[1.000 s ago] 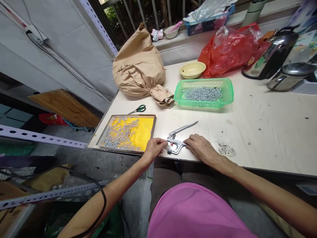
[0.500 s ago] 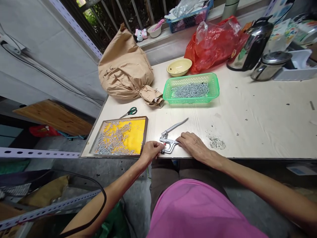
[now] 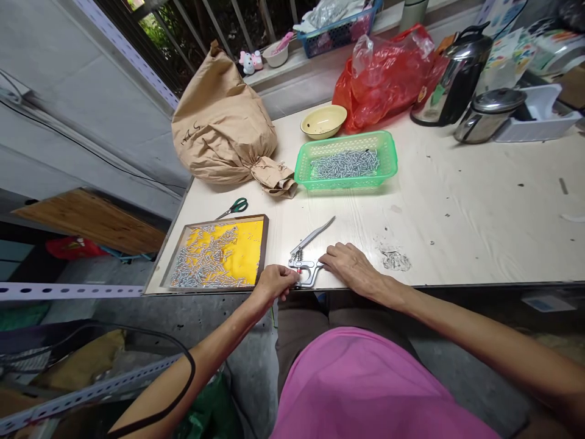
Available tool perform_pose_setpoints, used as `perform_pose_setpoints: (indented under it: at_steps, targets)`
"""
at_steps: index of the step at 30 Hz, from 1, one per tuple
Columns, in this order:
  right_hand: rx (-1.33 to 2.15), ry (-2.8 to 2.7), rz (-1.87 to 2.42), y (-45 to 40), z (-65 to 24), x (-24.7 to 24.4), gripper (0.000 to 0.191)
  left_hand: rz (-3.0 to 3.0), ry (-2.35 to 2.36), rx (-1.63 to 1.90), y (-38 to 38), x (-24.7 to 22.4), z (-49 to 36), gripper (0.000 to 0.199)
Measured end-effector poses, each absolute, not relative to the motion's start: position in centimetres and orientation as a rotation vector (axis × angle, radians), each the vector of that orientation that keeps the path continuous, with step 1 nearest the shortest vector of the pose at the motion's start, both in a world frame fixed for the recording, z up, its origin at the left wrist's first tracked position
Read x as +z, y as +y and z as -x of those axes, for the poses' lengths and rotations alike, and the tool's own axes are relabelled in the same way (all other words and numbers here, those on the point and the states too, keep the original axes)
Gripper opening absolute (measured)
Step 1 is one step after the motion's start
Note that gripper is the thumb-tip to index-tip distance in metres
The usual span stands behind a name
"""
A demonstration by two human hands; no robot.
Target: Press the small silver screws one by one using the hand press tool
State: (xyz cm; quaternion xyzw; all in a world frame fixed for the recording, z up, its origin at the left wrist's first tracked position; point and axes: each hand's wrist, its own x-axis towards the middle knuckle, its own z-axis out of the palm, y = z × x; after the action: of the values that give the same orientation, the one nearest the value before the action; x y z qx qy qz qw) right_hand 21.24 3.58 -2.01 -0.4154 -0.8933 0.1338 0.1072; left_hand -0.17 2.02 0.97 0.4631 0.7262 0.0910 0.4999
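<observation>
Snap-fastener pliers (image 3: 309, 264) lie near the front edge of the table, their silver handles spread apart and a spring between them. My right hand (image 3: 351, 266) has its fingers closed on the end of the lower handle. At the jaw end, my left hand (image 3: 275, 281) is pinched beside a small red part; whatever is between its fingertips is too small to make out. Just left of that hand sits a shallow tray (image 3: 265, 241) with a yellow bottom, holding many small metal pins. A green plastic basket (image 3: 347, 184) farther back holds more small metal pieces.
Green-handled scissors (image 3: 238, 205) lie behind the tray. A tied brown paper sack (image 3: 223, 122), a cream bowl (image 3: 323, 122), a red plastic bag (image 3: 384, 79), an electric kettle (image 3: 457, 76) and a steel pot (image 3: 489, 116) stand along the back.
The whole view has shifted slightly as the head moved. Both hands keep their places at the pliers, and the handles stay spread apart.
</observation>
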Motion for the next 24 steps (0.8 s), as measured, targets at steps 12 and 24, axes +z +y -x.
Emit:
perform_pose_setpoints:
  at_steps: [12,24]
  targets:
    - [0.415,-2.765,1.172,7.2,-22.0,-0.5,0.086,-1.094,1.779,0.247,1.8,1.0,0.0,0.015]
    - [0.444,-2.820,1.131,8.7,-21.4,0.3,0.079,-1.107,1.801,0.196,1.8,0.8,0.1,0.019]
